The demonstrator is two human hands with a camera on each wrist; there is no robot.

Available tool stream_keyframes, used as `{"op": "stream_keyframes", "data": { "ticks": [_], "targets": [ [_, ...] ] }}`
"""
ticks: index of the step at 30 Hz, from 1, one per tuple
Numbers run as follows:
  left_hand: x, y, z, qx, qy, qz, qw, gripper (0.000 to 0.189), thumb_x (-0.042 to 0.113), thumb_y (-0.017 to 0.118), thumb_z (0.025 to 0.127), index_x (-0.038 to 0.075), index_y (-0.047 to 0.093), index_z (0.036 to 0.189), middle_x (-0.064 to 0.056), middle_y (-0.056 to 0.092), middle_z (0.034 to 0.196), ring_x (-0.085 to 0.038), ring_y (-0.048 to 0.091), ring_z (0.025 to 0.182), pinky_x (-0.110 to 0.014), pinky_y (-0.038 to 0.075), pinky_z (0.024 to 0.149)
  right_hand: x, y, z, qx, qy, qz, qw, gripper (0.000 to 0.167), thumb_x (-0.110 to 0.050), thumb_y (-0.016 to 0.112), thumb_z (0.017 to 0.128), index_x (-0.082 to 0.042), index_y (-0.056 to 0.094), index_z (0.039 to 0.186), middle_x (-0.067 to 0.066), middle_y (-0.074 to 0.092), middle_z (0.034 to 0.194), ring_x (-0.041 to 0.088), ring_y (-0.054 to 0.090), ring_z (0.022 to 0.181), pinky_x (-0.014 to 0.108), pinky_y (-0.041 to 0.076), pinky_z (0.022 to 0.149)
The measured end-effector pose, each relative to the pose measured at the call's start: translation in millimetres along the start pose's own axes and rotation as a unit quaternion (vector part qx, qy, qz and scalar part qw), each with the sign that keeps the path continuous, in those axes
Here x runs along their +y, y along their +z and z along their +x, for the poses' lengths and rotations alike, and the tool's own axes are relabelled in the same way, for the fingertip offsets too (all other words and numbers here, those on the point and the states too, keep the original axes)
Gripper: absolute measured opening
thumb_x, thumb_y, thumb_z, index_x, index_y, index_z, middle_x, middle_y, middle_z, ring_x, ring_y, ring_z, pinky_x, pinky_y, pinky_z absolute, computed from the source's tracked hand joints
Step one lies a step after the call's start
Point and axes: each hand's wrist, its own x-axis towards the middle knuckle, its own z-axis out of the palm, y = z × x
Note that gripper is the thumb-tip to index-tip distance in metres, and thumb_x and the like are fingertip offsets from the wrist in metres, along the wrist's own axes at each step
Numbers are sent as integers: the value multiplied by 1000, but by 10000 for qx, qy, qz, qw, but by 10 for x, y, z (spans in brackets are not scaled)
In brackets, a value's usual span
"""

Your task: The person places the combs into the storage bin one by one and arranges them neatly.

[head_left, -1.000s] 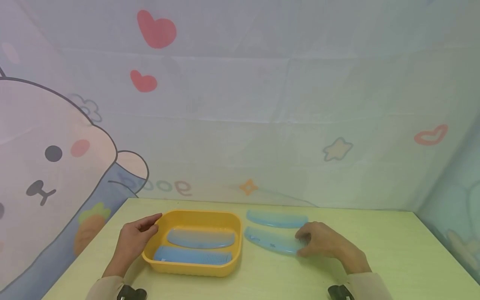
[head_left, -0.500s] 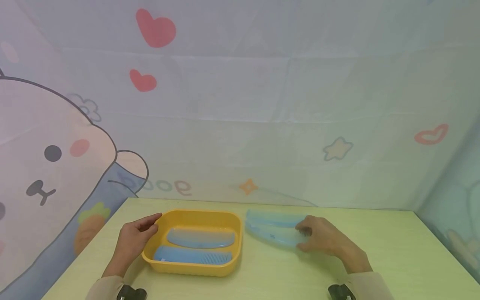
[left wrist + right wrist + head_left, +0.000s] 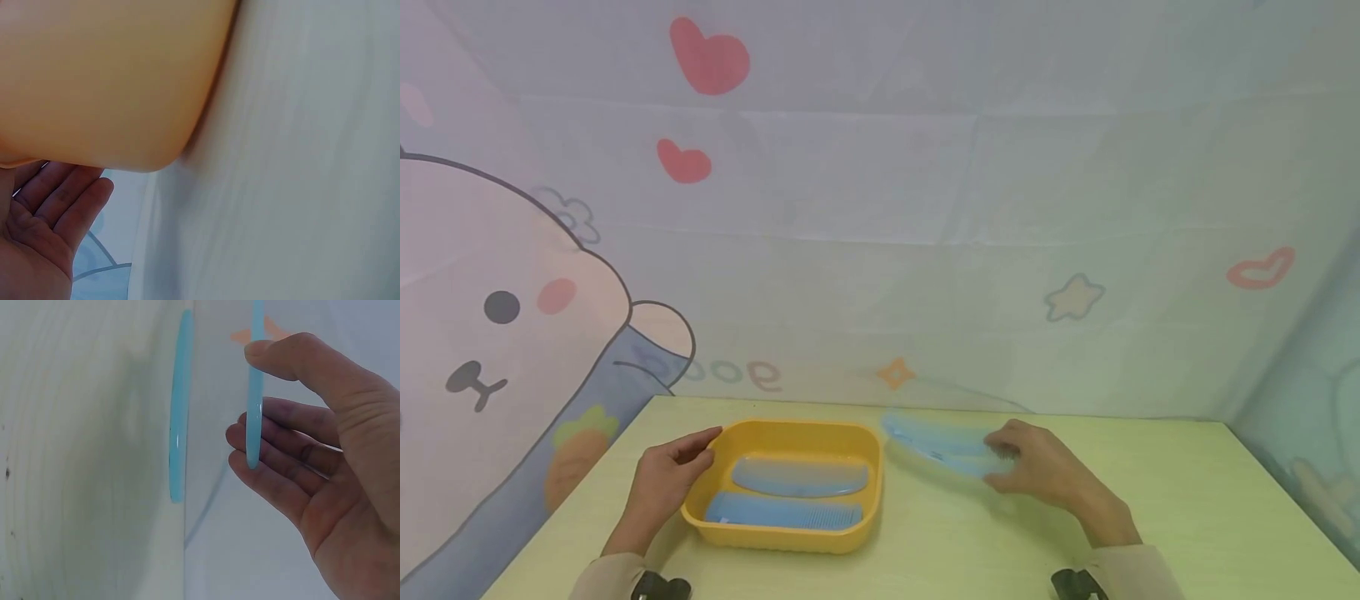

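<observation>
My right hand (image 3: 1033,462) pinches a translucent blue comb (image 3: 254,425) by its right end, thumb on one side and fingers on the other. The comb is raised off the table and blurred in the head view. It overlaps a second blue comb (image 3: 179,406) that lies on the table behind it. My left hand (image 3: 666,479) holds the rim of a yellow plastic basket (image 3: 782,537) at its left side, the fingers against the outer wall. Inside the basket lie a curved blue comb (image 3: 801,477) and a straighter blue comb (image 3: 782,511), one behind the other.
The pale yellow-green table (image 3: 1150,500) reaches back to a printed cloth backdrop (image 3: 880,250) with hearts and a cartoon animal. More cloth (image 3: 1311,433) hangs along the right side. A dark wrist camera (image 3: 661,586) sits on the left wrist.
My right hand has lifted the front comb off the table and moved it back and slightly left, over the rear comb. The left hand and the basket have stayed in place.
</observation>
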Motion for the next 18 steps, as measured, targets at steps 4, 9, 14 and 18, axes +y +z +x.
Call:
{"op": "stream_keyframes", "data": {
  "ticks": [4,9,14,18],
  "targets": [
    [10,-7,-19,10,-44,-34,10000,37,10,70,104,2,70,140,-21,70,135,-21,72,111,-15,54,81,-65,10,27,65,-65,51,9999,51,-24,88,87,5,73,125,5,70,112,26,67,103,45,58,91],
    [7,-8,-20,7,-49,-51,10000,37,10,69,104,2,70,140,-20,70,135,-16,72,110,-15,54,82,-157,42,60,84,-132,175,9997,51,-23,87,87,6,72,127,6,70,114,30,68,108,48,58,93],
    [2,-4,-18,10,-19,-87,10000,37,10,70,104,2,70,140,-21,70,135,-7,71,106,-15,54,82,-246,103,100,104,-291,160,9994,51,-23,87,86,5,73,127,5,69,115,27,69,106,47,59,93],
    [1,2,-18,7,44,-113,9999,36,10,69,105,2,70,140,-21,69,135,-6,71,106,-15,55,82,-301,158,134,148,-488,69,9987,50,-23,87,86,4,74,126,1,69,113,24,68,103,46,59,91]
  ]
}}
